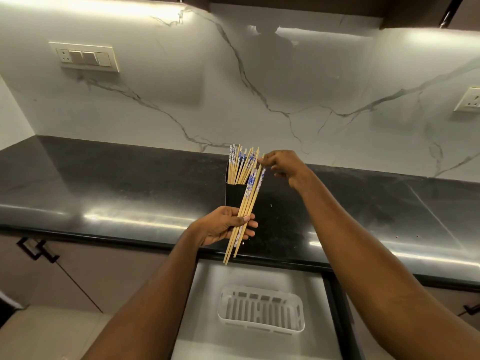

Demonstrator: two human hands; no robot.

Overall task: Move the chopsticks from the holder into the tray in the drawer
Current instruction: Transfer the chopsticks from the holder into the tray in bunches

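Chopsticks of pale wood with blue-patterned tops (238,162) mostly stand in the black holder (235,194); I see my left hand (224,226) clutching several, right hand (281,163) pinching another. White slotted plastic tray (261,310) holds none.

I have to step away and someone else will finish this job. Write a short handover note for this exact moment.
Left hand: closed around a bundle of chopsticks, held tilted above the counter edge.
Right hand: fingertips pinching the top of one more chopstick at the holder.
The black holder stands on the dark counter and still has many chopsticks in it.
The white slotted tray sits in the open drawer below, with no chopsticks in it.
Done: one bundle pulled out.
Left: pull out the rest, then lay all of them in the tray.
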